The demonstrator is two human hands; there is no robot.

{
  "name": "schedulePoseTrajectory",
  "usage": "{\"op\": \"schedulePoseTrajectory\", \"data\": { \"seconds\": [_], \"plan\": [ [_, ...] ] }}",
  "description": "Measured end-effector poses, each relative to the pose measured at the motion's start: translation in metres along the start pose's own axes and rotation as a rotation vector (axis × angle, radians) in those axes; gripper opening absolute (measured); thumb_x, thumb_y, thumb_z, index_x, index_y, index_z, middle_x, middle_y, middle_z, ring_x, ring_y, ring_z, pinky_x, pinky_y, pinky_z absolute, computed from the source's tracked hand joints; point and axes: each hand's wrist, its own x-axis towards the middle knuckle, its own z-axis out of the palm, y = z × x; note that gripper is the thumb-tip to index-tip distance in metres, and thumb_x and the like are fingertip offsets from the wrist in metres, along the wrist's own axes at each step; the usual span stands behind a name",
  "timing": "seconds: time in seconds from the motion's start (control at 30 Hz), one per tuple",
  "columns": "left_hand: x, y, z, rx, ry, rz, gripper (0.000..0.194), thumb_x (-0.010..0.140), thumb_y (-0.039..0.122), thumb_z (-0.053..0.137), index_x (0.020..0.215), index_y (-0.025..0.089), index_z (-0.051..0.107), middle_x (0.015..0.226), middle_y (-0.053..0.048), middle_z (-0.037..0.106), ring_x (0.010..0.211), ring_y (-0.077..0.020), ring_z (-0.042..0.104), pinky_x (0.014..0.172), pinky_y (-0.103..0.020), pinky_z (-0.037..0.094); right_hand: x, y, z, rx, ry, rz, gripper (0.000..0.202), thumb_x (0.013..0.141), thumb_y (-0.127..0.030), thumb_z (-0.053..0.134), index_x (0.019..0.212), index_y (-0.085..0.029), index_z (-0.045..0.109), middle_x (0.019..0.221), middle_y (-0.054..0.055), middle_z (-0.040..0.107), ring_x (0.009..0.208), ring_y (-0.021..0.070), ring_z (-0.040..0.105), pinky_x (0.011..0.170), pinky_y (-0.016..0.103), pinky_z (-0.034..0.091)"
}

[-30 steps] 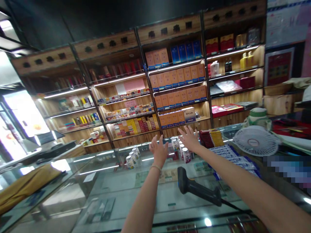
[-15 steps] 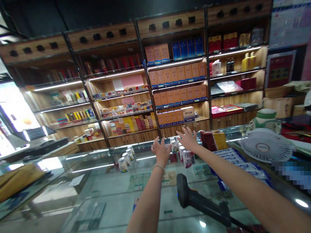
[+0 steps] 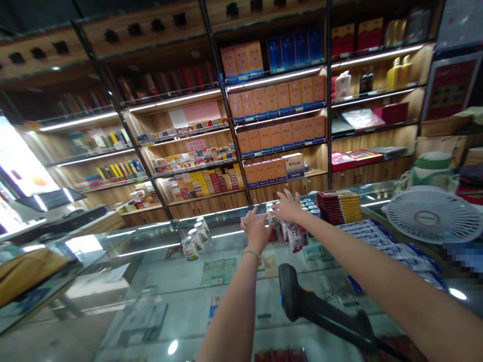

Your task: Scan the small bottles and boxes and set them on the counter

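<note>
Glass counter [image 3: 177, 301] before lit wall shelves [image 3: 222, 202]. We begin at the grip: our L hand [image 3: 257, 229] is palm-down, fingers parted and slightly curved, w/ nothing visibly held; our R hand [image 3: 289, 208], likewise spread, lies over the bottle cluster [image 3: 295, 239]. Its fingers mask some of the rear bottles, so we can't tell if they touch; no firm hold is seen. The cluster stands on the glass, under and just nearer than the R hand, to the right of the L. For steady handling, we'd judge it best to close from the sides on one body at a time, below the cap, w/ the L hand as a light fence; bottles so closely set could topple one another, esp. on slick glass. Farther left, well apart, stands a short bottle row [image 3: 189, 249]. Nearer us, btwn the forearms, lies a handheld scanner [image 3: 320, 309]; its cord runs under the R forearm, so we'd keep that arm raised. To the right are stacked red-and-yellow packs [image 3: 339, 207], blue-and-white packets [image 3: 366, 236] and a white fan [image 3: 433, 216]; wide elbow swings are best avoided.
</note>
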Motion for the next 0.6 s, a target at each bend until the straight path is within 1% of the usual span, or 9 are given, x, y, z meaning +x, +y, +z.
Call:
{"op": "schedulePoseTrajectory", "data": {
  "seconds": [0.13, 0.27, 0.47, 0.6],
  "plan": [
    [0.001, -0.001, 0.003, -0.024, 0.000, 0.011, 0.025, 0.084, 0.036, 0.071, 0.107, 0.032, 0.077, 0.152, -0.008, 0.049, 0.145, -0.0368, 0.031, 0.118, -0.068, 0.014, 0.000, -0.003, -0.003, -0.003, 0.000, 0.011, 0.035, 0.096, -0.045, 0.051, 0.122, -0.035, 0.072, 0.164, 0.007, 0.030, 0.153, 0.0369, 0.011, 0.116, 0.068, 0.008],
    [0.001, -0.003, 0.004, -0.055, 0.034, -0.018, 0.019, 0.085, 0.036, 0.069, 0.100, 0.032, 0.079, 0.146, -0.007, 0.056, 0.144, -0.0369, 0.031, 0.117, -0.068, 0.015, -0.003, -0.005, -0.003, -0.011, -0.002, 0.014, 0.033, 0.096, -0.043, 0.052, 0.121, -0.036, 0.072, 0.163, 0.007, 0.033, 0.152, 0.0365, 0.014, 0.116, 0.068, 0.011],
    [-0.004, -0.002, -0.002, -0.072, 0.059, -0.043, 0.014, 0.083, 0.038, 0.072, 0.093, 0.033, 0.081, 0.147, -0.005, 0.056, 0.144, -0.0383, 0.033, 0.116, -0.069, 0.017, -0.015, -0.010, -0.007, -0.029, 0.013, 0.011, 0.033, 0.095, -0.045, 0.053, 0.120, -0.036, 0.072, 0.162, 0.006, 0.035, 0.152, 0.0359, 0.016, 0.115, 0.069, 0.008],
    [-0.008, -0.002, -0.010, -0.067, 0.023, -0.021, 0.012, 0.084, 0.036, 0.072, 0.092, 0.032, 0.080, 0.149, -0.005, 0.054, 0.144, -0.0358, 0.035, 0.117, -0.069, 0.015, -0.027, -0.013, -0.014, -0.041, 0.011, -0.002, 0.033, 0.095, -0.045, 0.053, 0.118, -0.035, 0.073, 0.163, 0.006, 0.034, 0.152, 0.0356, 0.018, 0.115, 0.070, 0.007]
  ]
}}
